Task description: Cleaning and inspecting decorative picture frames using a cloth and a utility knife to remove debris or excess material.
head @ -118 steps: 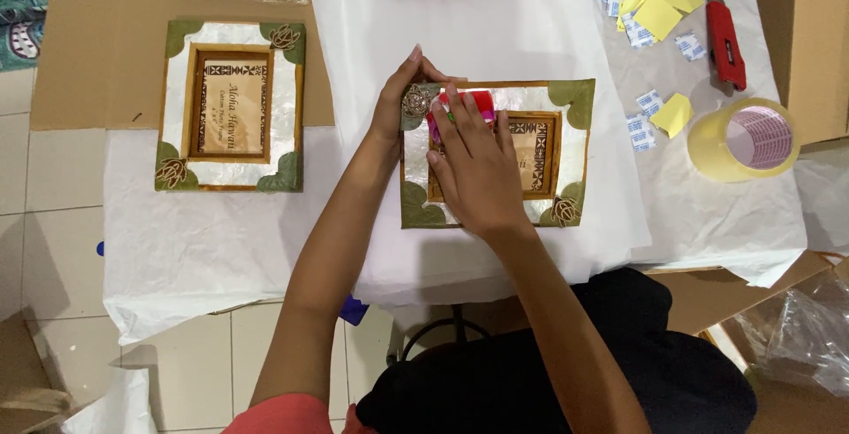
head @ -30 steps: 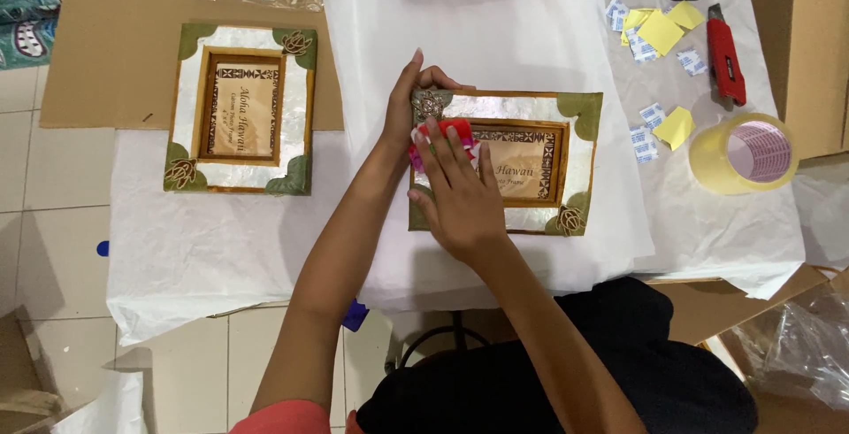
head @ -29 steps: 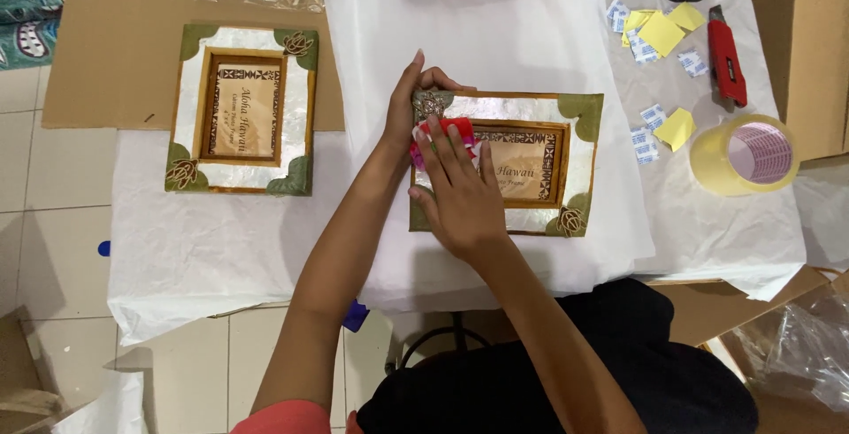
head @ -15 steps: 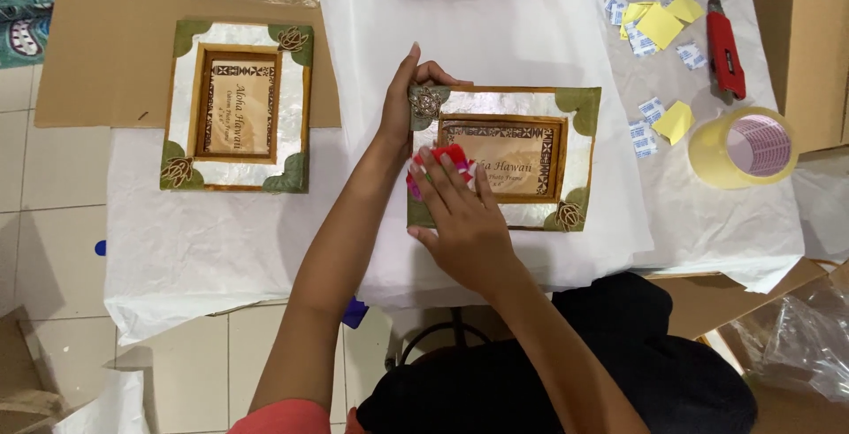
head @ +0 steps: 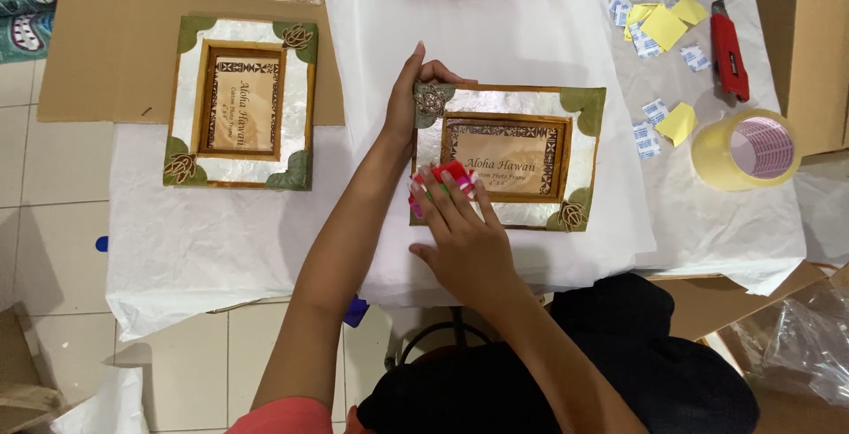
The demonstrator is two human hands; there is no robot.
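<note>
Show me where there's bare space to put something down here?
Bare white paper lies above the frame being wiped, and more below the second frame. It is crowded at right: yellow notes, red cutter, tape roll.
</note>
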